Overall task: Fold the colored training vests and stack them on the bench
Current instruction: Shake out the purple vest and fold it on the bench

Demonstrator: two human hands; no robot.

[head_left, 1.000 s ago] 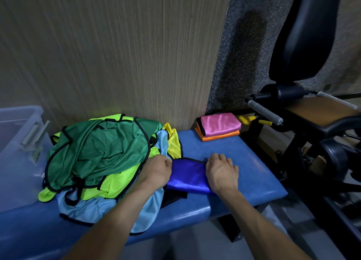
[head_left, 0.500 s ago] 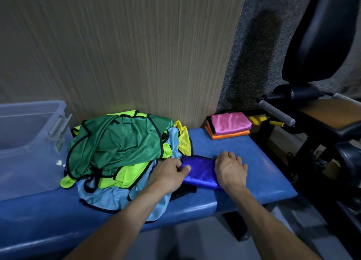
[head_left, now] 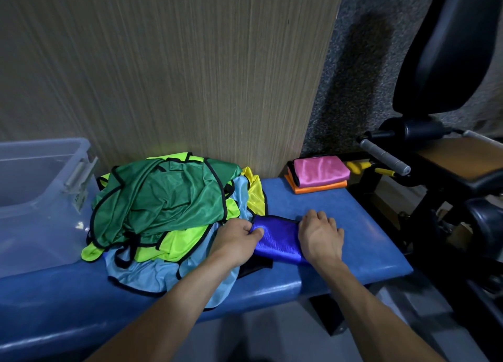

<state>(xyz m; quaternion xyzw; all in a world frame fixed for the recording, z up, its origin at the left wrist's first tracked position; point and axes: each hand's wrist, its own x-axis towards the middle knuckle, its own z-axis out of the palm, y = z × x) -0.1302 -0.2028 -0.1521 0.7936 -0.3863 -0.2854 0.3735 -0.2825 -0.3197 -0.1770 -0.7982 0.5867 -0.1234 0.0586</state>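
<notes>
A folded royal-blue vest (head_left: pixel 277 239) lies on the blue padded bench (head_left: pixel 353 225). My left hand (head_left: pixel 236 239) pinches its left edge with thumb and fingers. My right hand (head_left: pixel 321 235) grips its right side, fingers curled over the edge. To the left sits a loose heap of vests: green (head_left: pixel 163 201) on top, neon yellow-green (head_left: pixel 179 242), light blue (head_left: pixel 152 274) and yellow (head_left: pixel 255 195). A folded pink vest (head_left: pixel 322 170) rests on a folded orange one (head_left: pixel 318 189) at the bench's far right corner.
A clear plastic bin (head_left: pixel 35 198) stands at the left end of the bench. A wood-panel wall (head_left: pixel 163 62) runs behind. Black gym equipment (head_left: pixel 449 171) with a grey-handled bar (head_left: pixel 386 156) stands to the right.
My left hand has shifted from lying over the blue vest's left end to pinching its edge. The camera view has drifted left, and the vest looks more tightly folded.
</notes>
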